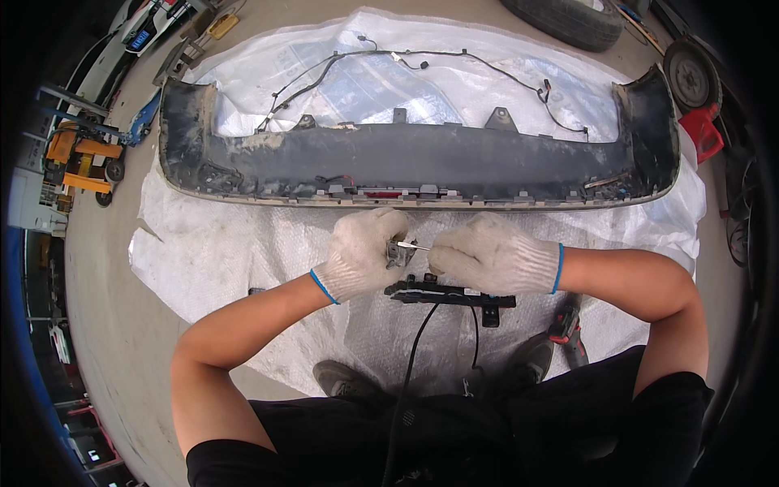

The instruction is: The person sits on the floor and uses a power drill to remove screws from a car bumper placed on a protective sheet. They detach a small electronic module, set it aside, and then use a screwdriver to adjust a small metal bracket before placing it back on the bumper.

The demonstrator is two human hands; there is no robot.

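My left hand (357, 253), in a white knit glove, is closed around a small grey, bracket-like part (398, 254). My right hand (497, 256), gloved the same way, grips a screwdriver (414, 247); only its thin metal shaft shows, pointing left with its tip at the grey part. The fingers hide its handle. Just below both hands, nearer to me, is a long black plastic piece (454, 296) with small tabs. Beyond them a large black car bumper (389, 158), dusty and scuffed, lies across the sheet.
White woven sheeting (268, 235) covers the floor. A wiring harness (324, 69) is spread beyond the bumper. A red-and-black power tool (570, 333) lies by my right foot. Tyres (568, 20), a red container (702, 134) and a yellow wheeled jack (89, 162) stand around the edges.
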